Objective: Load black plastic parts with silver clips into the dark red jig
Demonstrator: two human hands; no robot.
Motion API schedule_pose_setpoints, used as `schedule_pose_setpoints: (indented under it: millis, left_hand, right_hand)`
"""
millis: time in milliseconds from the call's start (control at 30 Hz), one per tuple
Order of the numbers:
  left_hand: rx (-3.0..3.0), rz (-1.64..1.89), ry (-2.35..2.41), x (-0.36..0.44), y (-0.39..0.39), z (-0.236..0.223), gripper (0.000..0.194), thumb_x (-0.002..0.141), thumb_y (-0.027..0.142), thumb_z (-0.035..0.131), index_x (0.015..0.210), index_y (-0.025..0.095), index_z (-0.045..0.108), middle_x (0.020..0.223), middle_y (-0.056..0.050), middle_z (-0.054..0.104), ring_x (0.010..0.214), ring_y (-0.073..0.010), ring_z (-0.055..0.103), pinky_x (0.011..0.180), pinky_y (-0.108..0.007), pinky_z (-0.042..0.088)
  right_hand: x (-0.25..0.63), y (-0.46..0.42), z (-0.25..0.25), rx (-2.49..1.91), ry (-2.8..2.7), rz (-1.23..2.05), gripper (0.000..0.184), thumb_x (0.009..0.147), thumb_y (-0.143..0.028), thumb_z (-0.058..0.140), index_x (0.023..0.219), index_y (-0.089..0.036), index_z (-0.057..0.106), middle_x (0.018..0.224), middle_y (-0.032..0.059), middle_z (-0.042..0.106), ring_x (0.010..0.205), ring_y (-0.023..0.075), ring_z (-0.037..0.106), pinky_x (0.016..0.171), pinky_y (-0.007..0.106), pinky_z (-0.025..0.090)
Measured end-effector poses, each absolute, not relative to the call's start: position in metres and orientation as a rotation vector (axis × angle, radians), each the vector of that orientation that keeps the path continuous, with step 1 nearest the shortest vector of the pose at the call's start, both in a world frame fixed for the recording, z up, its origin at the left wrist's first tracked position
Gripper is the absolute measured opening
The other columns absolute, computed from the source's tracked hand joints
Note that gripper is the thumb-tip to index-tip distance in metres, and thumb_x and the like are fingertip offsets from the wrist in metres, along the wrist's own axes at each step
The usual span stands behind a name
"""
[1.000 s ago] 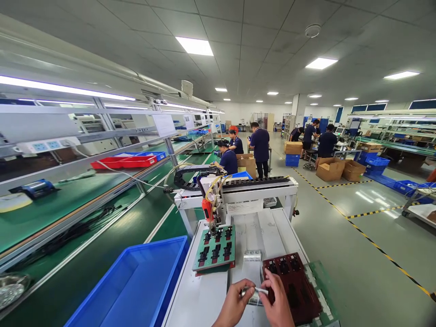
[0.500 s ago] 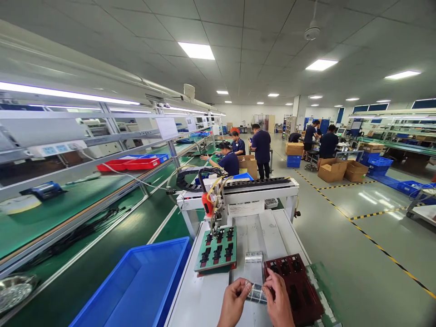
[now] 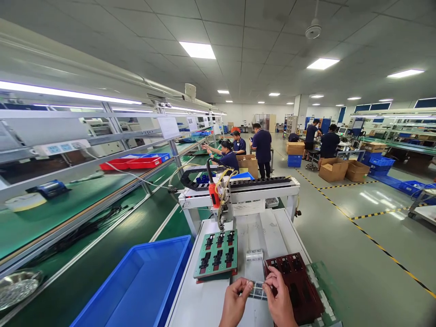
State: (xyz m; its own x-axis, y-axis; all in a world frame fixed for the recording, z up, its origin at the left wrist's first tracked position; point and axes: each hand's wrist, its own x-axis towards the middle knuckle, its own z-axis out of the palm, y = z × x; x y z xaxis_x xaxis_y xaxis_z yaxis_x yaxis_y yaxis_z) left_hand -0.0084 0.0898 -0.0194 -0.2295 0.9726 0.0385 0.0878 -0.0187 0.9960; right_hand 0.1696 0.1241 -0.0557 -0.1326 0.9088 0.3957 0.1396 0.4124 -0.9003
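Observation:
My left hand (image 3: pixel 235 300) pinches the left edge of a small sheet of stickers (image 3: pixel 258 291), which shows dark squares divided by pale lines. On the sheet's right edge, my right hand (image 3: pixel 279 299) is also closed, its thumb and fingertips at the corner. Just beyond lies a second pale, curled strip (image 3: pixel 254 255) on the white machine bed. Beside my right hand is a dark red fixture (image 3: pixel 299 290) with black parts in its far row. A green fixture plate (image 3: pixel 218 255) with several black parts sits farther left, under the machine's head.
A gantry machine with a red-bodied screwdriver head (image 3: pixel 214 195) stands ahead. To the left are a large blue bin (image 3: pixel 136 281) and a green conveyor; a metal bowl (image 3: pixel 20 286) of small parts is at far left. Co-workers in dark shirts are beyond the machine.
The machine's head has shifted slightly right over the green plate. Both hands keep hold of the sticker sheet, now tilted a little differently. A seated co-worker's arms have moved.

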Motion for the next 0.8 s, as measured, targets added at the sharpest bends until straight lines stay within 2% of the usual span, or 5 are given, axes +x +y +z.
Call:
schedule_pose_setpoints:
  millis: [200, 333, 567, 667, 800]
  left_hand:
    - [1.2, 1.359, 1.475, -0.008, 0.09, -0.023, 0.055, 0.085, 0.069, 0.071, 0.069, 0.017, 0.064, 0.062, 0.0, 0.057, 0.063, -0.0164, 0.048, 0.063, -0.028, 0.038]
    - [1.217, 1.359, 1.532, -0.011, 0.092, -0.029, 0.057, 0.085, 0.071, 0.07, 0.067, 0.018, 0.062, 0.06, 0.002, 0.05, 0.063, -0.0157, 0.044, 0.062, -0.028, 0.035]
    - [1.271, 1.289, 1.559, -0.01, 0.091, -0.039, 0.065, 0.083, 0.079, 0.066, 0.06, 0.02, 0.051, 0.061, 0.003, 0.041, 0.063, -0.0151, 0.039, 0.062, -0.028, 0.033]
    - [1.31, 1.244, 1.565, -0.013, 0.092, -0.044, 0.066, 0.081, 0.08, 0.066, 0.059, 0.021, 0.049, 0.06, 0.004, 0.04, 0.062, -0.0153, 0.039, 0.06, -0.028, 0.032]
    - [1.307, 1.21, 1.605, -0.021, 0.094, -0.057, 0.064, 0.071, 0.082, 0.071, 0.058, 0.023, 0.051, 0.055, 0.003, 0.042, 0.058, -0.018, 0.047, 0.061, -0.03, 0.041]
  right_hand:
    - [0.176, 0.126, -0.052, -1.004, -1.61, 0.732, 0.059, 0.102, -0.032, 0.063, 0.156, -0.027, 0.038, 0.1, 0.0051, 0.078, 0.106, 0.0278, 0.074, 0.098, 0.044, 0.061]
    - [0.177, 0.122, -0.048, -0.849, -1.751, 0.504, 0.049, 0.1, -0.024, 0.065, 0.147, -0.036, 0.053, 0.099, 0.0031, 0.08, 0.109, 0.031, 0.075, 0.102, 0.053, 0.062]
    - [0.146, 0.12, -0.033, -0.864, -1.437, 0.889, 0.082, 0.097, -0.019, 0.06, 0.167, -0.034, 0.021, 0.139, 0.0134, 0.066, 0.116, 0.0279, 0.073, 0.085, 0.039, 0.07]
    - [0.133, 0.121, -0.047, -0.863, -1.528, 0.778, 0.076, 0.098, -0.015, 0.054, 0.166, -0.037, 0.027, 0.147, 0.0141, 0.061, 0.119, 0.0293, 0.072, 0.08, 0.036, 0.071]
    - [0.127, 0.124, -0.079, -0.787, -1.833, 0.413, 0.07, 0.098, -0.012, 0.051, 0.16, -0.045, 0.042, 0.154, 0.0066, 0.059, 0.129, 0.0313, 0.068, 0.091, 0.038, 0.07]
